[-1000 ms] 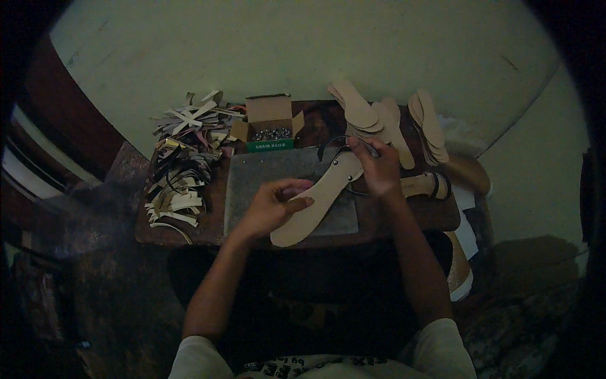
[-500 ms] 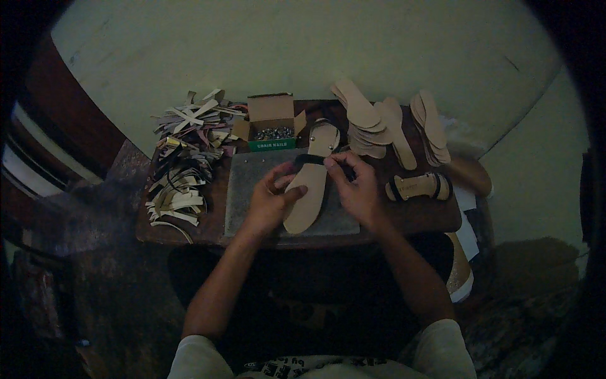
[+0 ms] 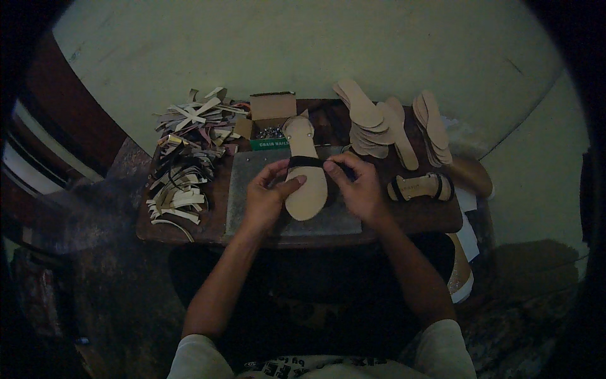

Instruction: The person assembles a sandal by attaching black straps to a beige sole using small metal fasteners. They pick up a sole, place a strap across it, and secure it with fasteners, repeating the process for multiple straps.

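Between my hands is a sandal [image 3: 308, 196] with a tan insole, its rounded toe end toward me and its heel end pointing away. A black strap [image 3: 305, 162] crosses it near the middle, and metal studs show at the heel end. My left hand [image 3: 268, 192] grips the sandal's left edge, thumb lying on the insole. My right hand [image 3: 356, 180] pinches the right end of the black strap between thumb and fingers. Below the sandal lies a grey slab [image 3: 252, 215] on the dark wooden table [image 3: 416, 218].
Strap offcuts [image 3: 180, 170] are heaped on the left. An open box of nails [image 3: 268, 144] stands behind the slab. Stacked tan insoles [image 3: 363, 110], more insoles [image 3: 431, 126] and another black-strapped sandal [image 3: 420, 187] lie on the right. Someone's bare limb [image 3: 470, 175] shows beyond the table's right edge.
The sandal has turned from slanting to nearly upright in view, its heel end swinging left in front of the nail box. The black strap now lies straight across it. Both hands keep their hold.
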Demonstrator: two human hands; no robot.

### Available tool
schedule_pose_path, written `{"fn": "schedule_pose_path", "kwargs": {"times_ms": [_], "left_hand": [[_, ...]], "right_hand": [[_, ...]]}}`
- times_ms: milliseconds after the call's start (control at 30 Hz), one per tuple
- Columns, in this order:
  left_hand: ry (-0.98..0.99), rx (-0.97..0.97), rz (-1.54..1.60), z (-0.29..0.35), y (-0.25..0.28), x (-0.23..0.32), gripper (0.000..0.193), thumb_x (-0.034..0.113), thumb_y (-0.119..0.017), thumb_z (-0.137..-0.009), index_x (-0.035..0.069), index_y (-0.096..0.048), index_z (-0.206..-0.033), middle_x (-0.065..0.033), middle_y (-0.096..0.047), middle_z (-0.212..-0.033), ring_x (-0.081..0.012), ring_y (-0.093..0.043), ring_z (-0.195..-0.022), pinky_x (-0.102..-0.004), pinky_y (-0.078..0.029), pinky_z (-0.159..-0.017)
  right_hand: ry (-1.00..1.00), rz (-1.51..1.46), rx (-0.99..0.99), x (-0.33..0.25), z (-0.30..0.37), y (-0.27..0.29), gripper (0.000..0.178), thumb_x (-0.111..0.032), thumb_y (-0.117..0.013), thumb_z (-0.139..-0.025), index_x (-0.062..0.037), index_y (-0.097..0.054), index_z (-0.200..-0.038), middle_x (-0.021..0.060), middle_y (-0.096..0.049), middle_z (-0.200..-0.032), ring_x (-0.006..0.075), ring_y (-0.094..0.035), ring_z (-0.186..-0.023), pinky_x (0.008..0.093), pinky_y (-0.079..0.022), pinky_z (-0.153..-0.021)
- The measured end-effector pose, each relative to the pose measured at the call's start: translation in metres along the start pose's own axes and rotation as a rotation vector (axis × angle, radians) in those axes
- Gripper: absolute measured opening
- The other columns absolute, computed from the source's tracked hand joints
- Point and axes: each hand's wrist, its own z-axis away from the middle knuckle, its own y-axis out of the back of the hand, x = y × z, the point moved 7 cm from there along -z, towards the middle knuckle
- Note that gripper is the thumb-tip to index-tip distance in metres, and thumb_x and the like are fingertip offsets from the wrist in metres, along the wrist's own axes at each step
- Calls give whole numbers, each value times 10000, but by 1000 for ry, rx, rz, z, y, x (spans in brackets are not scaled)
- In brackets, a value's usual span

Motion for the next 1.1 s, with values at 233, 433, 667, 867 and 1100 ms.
{"fn": "schedule_pose_path", "kwargs": {"times_ms": [233, 433, 667, 867, 1100], "left_hand": [[12, -93, 79, 5, -13, 6, 613, 34, -789, -774, -21, -476, -1299, -130, -625, -1157, -205, -615, -1058, -325, -513, -901], [-184, -66, 9, 3, -9, 7, 452, -44, -734, -795, -25, -574, -1217, -136, -642, -1184, -196, -646, -1009, -315, -530, -887], [-80, 78, -24, -3, 8, -2, 266, -41, -696, -816, -8, -707, -1080, -128, -699, -1068, -172, -655, -957, -296, -524, -852], [-113, 94, -50, -1, 10, 6, 261, -36, -692, -817, -2, -712, -1075, -139, -694, -1077, -167, -656, -942, -290, -531, -825], [-56, 93, 67, -2, 5, -3, 343, 10, -745, -806, -27, -626, -1125, -126, -681, -1045, -184, -661, -913, -294, -539, -813]], "right_hand": [[5, 43, -126, 8, -1, -3, 226, -201, -702, -888, -6, -714, -1002, 96, -626, -874, 188, -608, -815, 310, -477, -747], [119, 107, -84, -3, 3, -9, 293, -159, -772, -806, -37, -706, -1064, 91, -615, -926, 193, -607, -855, 315, -486, -752], [60, 158, -68, -2, 0, 0, 354, -143, -776, -789, -50, -681, -1117, 95, -620, -933, 204, -616, -837, 327, -501, -733], [-111, 192, -289, 23, 1, -3, 318, -109, -766, -802, -15, -672, -1091, 72, -636, -964, 138, -617, -808, 289, -509, -730], [-230, -31, -214, 24, 1, 2, 329, -121, -765, -812, -6, -618, -1083, 108, -655, -980, 184, -651, -887, 329, -536, -759]]}}
